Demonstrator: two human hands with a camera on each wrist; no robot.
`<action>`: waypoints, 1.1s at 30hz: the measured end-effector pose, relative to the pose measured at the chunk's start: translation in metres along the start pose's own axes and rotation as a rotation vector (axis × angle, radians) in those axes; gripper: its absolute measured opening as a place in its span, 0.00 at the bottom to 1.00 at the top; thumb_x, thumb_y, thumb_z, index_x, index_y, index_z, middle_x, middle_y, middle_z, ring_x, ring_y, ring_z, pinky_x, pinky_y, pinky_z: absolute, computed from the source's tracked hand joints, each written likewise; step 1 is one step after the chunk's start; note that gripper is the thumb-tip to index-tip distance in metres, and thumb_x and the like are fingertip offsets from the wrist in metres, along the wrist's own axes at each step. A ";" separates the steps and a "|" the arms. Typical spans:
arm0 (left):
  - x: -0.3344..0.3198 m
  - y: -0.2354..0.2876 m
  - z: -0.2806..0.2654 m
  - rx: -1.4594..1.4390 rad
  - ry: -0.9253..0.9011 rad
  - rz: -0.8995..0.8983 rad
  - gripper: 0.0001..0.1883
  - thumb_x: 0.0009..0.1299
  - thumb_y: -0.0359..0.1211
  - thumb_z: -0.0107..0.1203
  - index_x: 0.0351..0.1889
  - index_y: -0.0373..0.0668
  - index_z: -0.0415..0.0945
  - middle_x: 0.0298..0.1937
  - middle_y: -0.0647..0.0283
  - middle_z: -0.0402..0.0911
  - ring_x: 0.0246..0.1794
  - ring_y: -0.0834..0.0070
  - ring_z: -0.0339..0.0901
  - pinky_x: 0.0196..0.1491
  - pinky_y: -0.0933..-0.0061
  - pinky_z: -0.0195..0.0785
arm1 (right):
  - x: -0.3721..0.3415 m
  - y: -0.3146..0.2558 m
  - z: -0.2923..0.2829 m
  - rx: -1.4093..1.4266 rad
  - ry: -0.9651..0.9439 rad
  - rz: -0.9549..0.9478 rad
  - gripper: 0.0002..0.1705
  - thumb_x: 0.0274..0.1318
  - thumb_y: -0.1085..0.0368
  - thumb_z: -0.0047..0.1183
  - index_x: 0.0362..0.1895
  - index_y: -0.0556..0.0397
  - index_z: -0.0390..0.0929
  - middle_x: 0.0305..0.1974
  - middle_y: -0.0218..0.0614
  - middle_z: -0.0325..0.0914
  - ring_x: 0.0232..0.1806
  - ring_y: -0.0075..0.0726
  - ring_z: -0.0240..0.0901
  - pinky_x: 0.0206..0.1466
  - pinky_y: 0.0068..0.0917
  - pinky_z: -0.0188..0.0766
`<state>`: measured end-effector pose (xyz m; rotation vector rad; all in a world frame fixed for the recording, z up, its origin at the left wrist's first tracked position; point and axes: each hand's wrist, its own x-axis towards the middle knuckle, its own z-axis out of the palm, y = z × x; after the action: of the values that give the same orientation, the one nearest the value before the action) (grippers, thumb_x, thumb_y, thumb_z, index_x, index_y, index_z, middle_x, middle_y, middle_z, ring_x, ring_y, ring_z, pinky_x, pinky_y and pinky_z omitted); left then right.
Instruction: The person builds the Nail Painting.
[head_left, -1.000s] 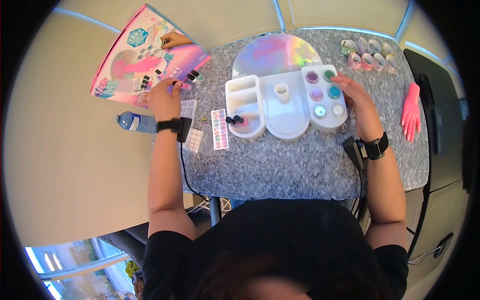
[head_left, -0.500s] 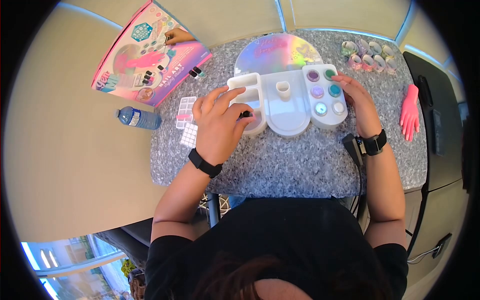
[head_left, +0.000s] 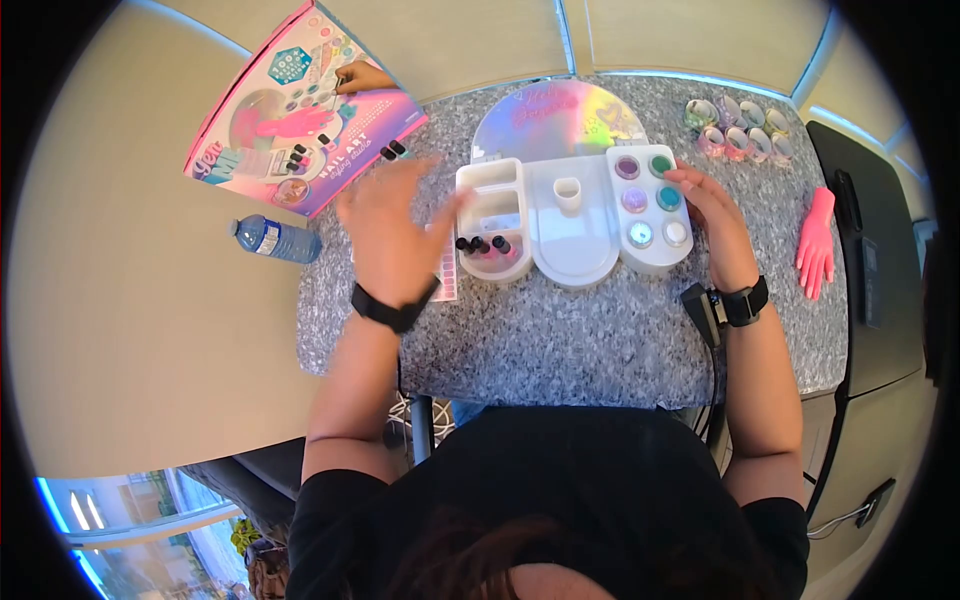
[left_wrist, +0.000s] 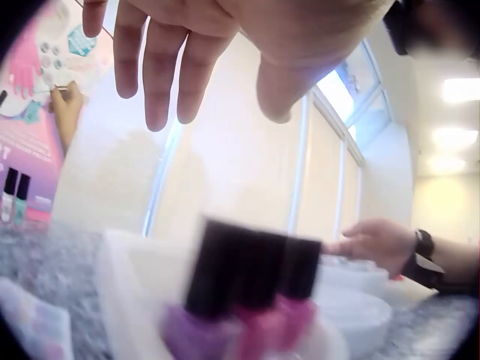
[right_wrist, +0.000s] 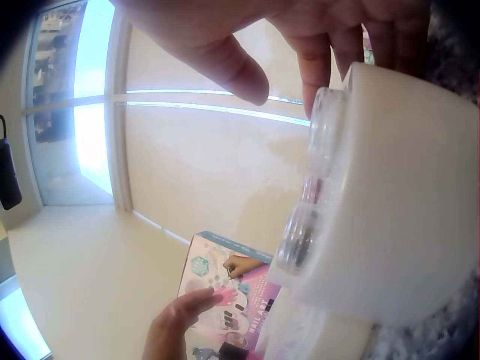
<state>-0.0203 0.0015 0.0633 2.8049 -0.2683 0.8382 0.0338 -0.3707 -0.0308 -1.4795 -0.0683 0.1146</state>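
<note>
My left hand [head_left: 392, 240] is spread and blurred, just left of a white nail-art tray [head_left: 572, 252], with nothing in its grasp. Three black-capped nail polish bottles [left_wrist: 255, 277], one purple and two pink, stand close together in the tray's front left compartment. In the left wrist view the fingers hang above and beyond them. My right hand [head_left: 720, 225] lies along the tray's right side, fingertips by the green and teal glitter pots [head_left: 668, 198]. From the right wrist, its fingers reach behind the tray's white side wall [right_wrist: 405, 195]. Several glitter pots sit in that section.
Two more polish bottles [head_left: 393, 150], one teal, stand before the nail art box [head_left: 270, 120] at back left. A water bottle [head_left: 285, 240] is at left, a sticker sheet [head_left: 448, 272] beside the tray. Tape rolls [head_left: 735, 138] and a pink model hand [head_left: 817, 245] are at right.
My left hand brought a pink polish bottle from beside the box to the front left compartment, let it go and drew back left. The right hand stayed at the tray's side.
</note>
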 end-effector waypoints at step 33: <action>-0.037 0.031 0.005 -0.160 -0.136 0.185 0.09 0.70 0.35 0.71 0.47 0.51 0.88 0.65 0.70 0.86 0.74 0.60 0.73 0.74 0.50 0.51 | -0.001 -0.004 0.005 0.015 0.025 0.007 0.19 0.76 0.57 0.55 0.57 0.55 0.88 0.77 0.46 0.72 0.74 0.35 0.70 0.78 0.33 0.59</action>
<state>-0.0552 -0.0250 0.0429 2.7195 -0.5967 0.6303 0.0325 -0.3659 -0.0265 -1.4662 -0.0423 0.1020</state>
